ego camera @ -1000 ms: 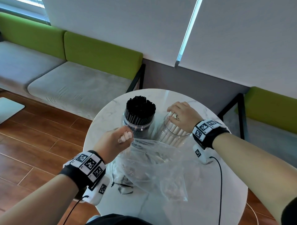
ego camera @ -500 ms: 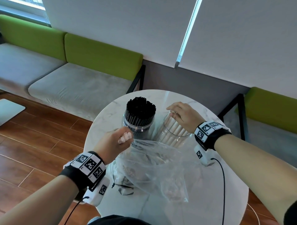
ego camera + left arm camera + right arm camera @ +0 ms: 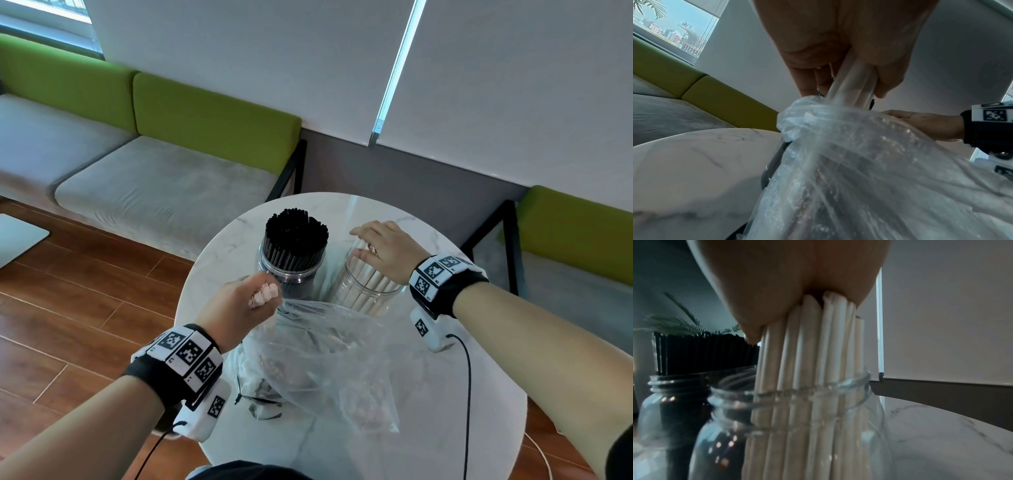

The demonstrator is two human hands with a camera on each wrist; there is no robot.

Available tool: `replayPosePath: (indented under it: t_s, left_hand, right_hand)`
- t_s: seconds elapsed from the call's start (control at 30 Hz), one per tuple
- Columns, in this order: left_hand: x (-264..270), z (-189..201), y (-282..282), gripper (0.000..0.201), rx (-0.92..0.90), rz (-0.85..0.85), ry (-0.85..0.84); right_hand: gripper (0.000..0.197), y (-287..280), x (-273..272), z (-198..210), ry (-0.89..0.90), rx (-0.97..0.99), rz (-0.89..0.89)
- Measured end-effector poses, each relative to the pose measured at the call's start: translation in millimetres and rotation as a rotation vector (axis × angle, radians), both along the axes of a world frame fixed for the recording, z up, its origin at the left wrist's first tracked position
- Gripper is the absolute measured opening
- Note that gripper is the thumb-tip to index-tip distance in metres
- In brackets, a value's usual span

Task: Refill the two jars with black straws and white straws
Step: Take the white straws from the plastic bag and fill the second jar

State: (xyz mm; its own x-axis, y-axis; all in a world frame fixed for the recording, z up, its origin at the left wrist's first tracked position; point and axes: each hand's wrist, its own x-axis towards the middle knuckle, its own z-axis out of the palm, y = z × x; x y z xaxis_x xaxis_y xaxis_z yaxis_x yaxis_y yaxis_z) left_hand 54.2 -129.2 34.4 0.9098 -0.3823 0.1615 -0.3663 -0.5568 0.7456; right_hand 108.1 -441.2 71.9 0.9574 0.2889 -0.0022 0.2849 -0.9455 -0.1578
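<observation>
Two clear jars stand at the back of the round marble table (image 3: 431, 414). The left jar (image 3: 291, 277) is packed with black straws (image 3: 294, 236). The right jar (image 3: 366, 291) holds white straws (image 3: 809, 353). My right hand (image 3: 383, 245) lies over them, its palm (image 3: 797, 280) on their top ends and its fingers spread. My left hand (image 3: 239, 305) is in front of the black jar and grips a few white straws (image 3: 853, 78), whose ends stick out of the fist (image 3: 263, 294). Below it a clear plastic bag (image 3: 325, 359) is bunched.
A second crumpled clear wrapper with dark ties (image 3: 260, 404) lies on the table under my left wrist. A grey bench with green backrests (image 3: 212, 116) runs along the wall behind. Wooden floor (image 3: 68, 308) lies to the left of the table.
My right hand's fingers have loosened and spread over the white straws' tops. My left hand has stayed in place with its straws.
</observation>
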Motion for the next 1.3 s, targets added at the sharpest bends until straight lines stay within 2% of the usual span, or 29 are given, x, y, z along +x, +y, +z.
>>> replayPosePath:
  t_s: [0.1, 0.2, 0.33, 0.47, 0.6, 0.7, 0.77, 0.83, 0.87, 0.93, 1.0, 1.1, 1.17, 1.23, 1.3]
  left_hand:
    - [1, 1, -1, 0.014, 0.007, 0.008, 0.016]
    - [1, 3, -1, 0.013, 0.044, 0.014, 0.002]
    - [1, 5, 0, 0.011, 0.029, 0.000, 0.017]
    - [4, 8, 2, 0.011, 0.053, -0.014, 0.020]
    - [9, 8, 6, 0.035, 0.180, -0.006, -0.054]
    - [8, 13, 5, 0.028, 0.142, 0.005, -0.004]
    - [5, 17, 5, 0.028, 0.109, -0.003, -0.014]
    - [3, 19, 7, 0.030, 0.091, 0.001, -0.006]
    - [2, 20, 8, 0.032, 0.076, 0.005, 0.023]
    - [3, 19, 14, 0.044, 0.018, 0.007, 0.107]
    - [3, 20, 20, 0.056, -0.115, -0.027, 0.234]
    - [0, 23, 25, 0.065, -0.314, -0.084, 0.416]
    - [0, 24, 29, 0.056, -0.315, -0.113, 0.421]
    - [2, 21, 33, 0.039, -0.277, -0.089, 0.332]
    - [5, 12, 37, 0.028, -0.185, -0.026, 0.216]
  right_hand:
    - [0.060, 1, -2, 12, 0.127, -0.003, -0.048]
    - [0.078, 0, -10, 37, 0.157, 0.008, -0.067]
    - [0.073, 15, -33, 72, 0.246, 0.029, -0.078]
    - [0.068, 48, -65, 86, 0.347, 0.113, -0.022]
    - [0.076, 99, -99, 63, 0.433, 0.378, -0.014]
    - [0.088, 139, -108, 12, 0.462, 0.530, -0.040]
    - [0.074, 154, -102, -18, 0.384, 0.710, -0.106]
    - [0.057, 163, -98, -34, 0.301, 0.797, -0.163]
    - [0.055, 168, -97, -39, 0.262, 0.820, -0.188]
    - [0.053, 175, -95, -46, 0.224, 0.894, -0.221]
    - [0.049, 180, -90, -52, 0.193, 0.929, -0.242]
    - [0.042, 184, -87, -55, 0.261, 1.004, -0.319]
    - [0.039, 186, -85, -60, 0.283, 1.004, -0.347]
    - [0.022, 184, -85, -66, 0.235, 1.053, -0.372]
    - [0.018, 183, -87, -66, 0.222, 1.152, -0.414]
